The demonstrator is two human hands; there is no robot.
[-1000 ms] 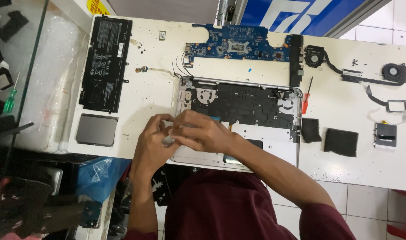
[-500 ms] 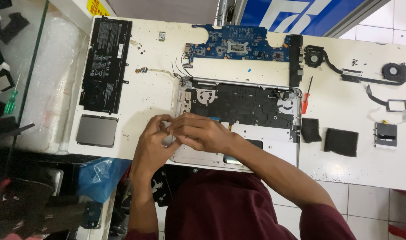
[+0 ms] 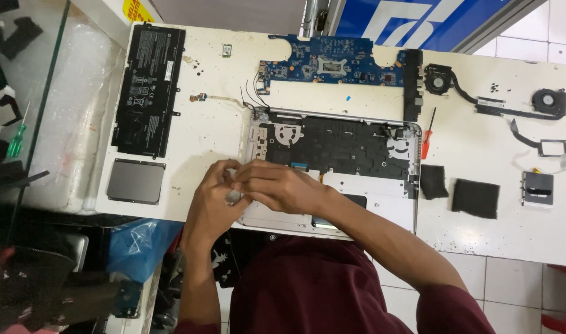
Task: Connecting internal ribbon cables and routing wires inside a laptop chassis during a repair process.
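An opened silver laptop base lies on the white table, its dark inner keyboard frame exposed. Both hands meet at the base's near left corner. My left hand grips a small silver part there, mostly hidden by the fingers. My right hand lies over the same spot, fingers curled down onto it. What the right fingers pinch is hidden.
A black battery and a grey touchpad lie at the left. A blue mainboard sits at the back. A red screwdriver, two fans with heat pipe, black pads and a small metal bracket are right.
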